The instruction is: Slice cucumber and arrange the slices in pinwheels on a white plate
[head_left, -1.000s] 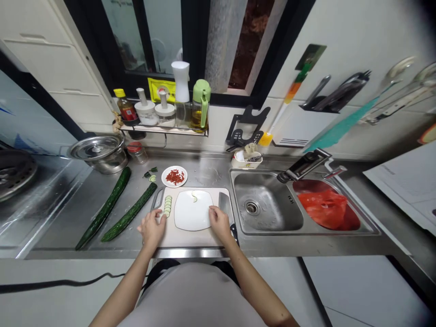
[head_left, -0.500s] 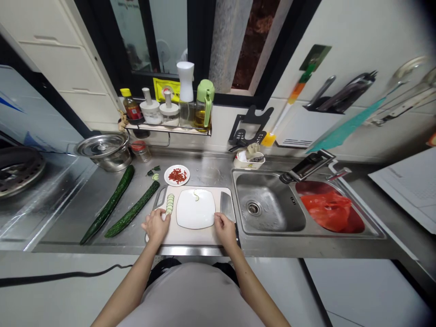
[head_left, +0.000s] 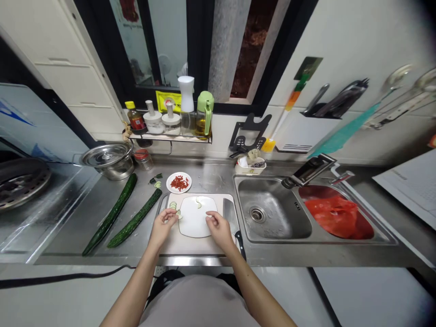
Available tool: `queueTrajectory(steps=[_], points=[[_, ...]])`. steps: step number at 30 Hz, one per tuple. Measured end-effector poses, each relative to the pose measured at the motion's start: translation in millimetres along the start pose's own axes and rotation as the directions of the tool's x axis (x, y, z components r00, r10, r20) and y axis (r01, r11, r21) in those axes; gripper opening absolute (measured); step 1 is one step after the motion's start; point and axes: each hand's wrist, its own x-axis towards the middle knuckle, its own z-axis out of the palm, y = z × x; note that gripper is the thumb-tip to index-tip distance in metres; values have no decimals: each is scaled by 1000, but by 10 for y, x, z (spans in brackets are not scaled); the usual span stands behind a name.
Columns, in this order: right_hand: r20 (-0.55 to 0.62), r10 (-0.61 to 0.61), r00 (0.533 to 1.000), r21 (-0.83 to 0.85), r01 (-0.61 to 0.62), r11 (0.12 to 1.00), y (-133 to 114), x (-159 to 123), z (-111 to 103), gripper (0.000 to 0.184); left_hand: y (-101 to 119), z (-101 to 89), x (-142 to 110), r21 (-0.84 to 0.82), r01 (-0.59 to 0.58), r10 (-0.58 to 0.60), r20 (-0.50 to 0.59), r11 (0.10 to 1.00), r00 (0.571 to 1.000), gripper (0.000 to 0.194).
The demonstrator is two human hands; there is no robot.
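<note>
My left hand (head_left: 164,226) pinches a cucumber slice (head_left: 179,214) at the left rim of a white square plate (head_left: 195,225). Close by, a short row of cucumber slices (head_left: 173,205) lies on the cutting board (head_left: 170,243) under the plate, partly hidden by that hand. One thin, curved cucumber piece (head_left: 199,205) rests near the plate's far edge. Over the plate's right side, my right hand (head_left: 220,230) has its thumb and fingertips closed; whether anything is between them is too small to tell. A knife (head_left: 230,213) lies along the board's right side.
Two whole cucumbers (head_left: 114,213) lie left of the board. Behind it are a small dish (head_left: 186,186) of chopped red bits and some cucumber scraps (head_left: 157,184). To the right is a sink (head_left: 272,204) with a red bag (head_left: 335,215). A lidded pot (head_left: 114,165) stands back left.
My left hand has lifted from the row and moved right to the plate's rim with a cucumber slice. My right hand has shifted left over the plate. The camera view has tilted slightly.
</note>
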Motion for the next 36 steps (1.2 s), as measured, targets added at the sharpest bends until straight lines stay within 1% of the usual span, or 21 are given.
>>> queueTrajectory(steps=[2,4,6,8,10,12,14,15,16,17,18,20,21,22,24,26,32,36], points=[[29,-68,997,57,66,996,-180,102,41,29,200,63,-31,-23,-52,54,73,998,996,33],[96,-118,988,104,108,989,-343,193,63,28,375,126,-66,-20,-80,82,140,997,987,31],[153,-145,977,141,124,982,-461,263,74,27,499,183,-88,-18,-105,106,179,994,978,29],[183,-165,969,160,136,978,-524,308,85,21,563,233,-91,-7,-130,129,214,991,968,27],[182,-170,969,178,138,974,-543,331,97,15,578,276,-80,-8,-135,133,220,991,966,28],[162,-156,974,201,122,972,-542,343,102,13,566,310,-71,-38,-104,108,156,994,982,33],[135,-136,981,218,104,970,-542,353,92,13,549,336,-75,-94,-13,20,80,995,997,37],[125,-132,983,226,101,969,-546,359,80,13,544,347,-84,-133,61,-50,81,989,995,40],[119,-136,984,234,105,967,-552,366,65,13,543,357,-97,-173,150,-131,121,973,984,44],[115,-148,982,243,117,963,-560,372,48,13,547,368,-111,-211,246,-207,192,946,959,48],[113,-168,979,251,135,958,-568,377,31,13,555,379,-125,-244,336,-266,279,910,923,53],[110,-217,970,255,184,949,-578,381,3,12,582,404,-146,-299,468,-326,419,831,847,57],[107,-241,965,245,209,947,-579,380,-8,12,599,416,-150,-324,508,-339,455,798,823,56],[106,-260,960,225,231,946,-576,378,-16,12,616,426,-151,-350,532,-347,470,771,812,53],[110,-285,952,177,264,948,-564,368,-31,11,648,441,-146,-400,543,-359,450,738,818,46],[112,-299,948,145,282,948,-544,358,-47,10,668,444,-139,-427,521,-354,412,739,840,46],[115,-305,945,117,292,949,-470,341,-87,6,654,444,-142,-412,413,-276,352,812,894,60],[119,-301,946,134,285,949,-445,327,-63,6,612,479,-146,-384,258,-161,268,887,950,57]])
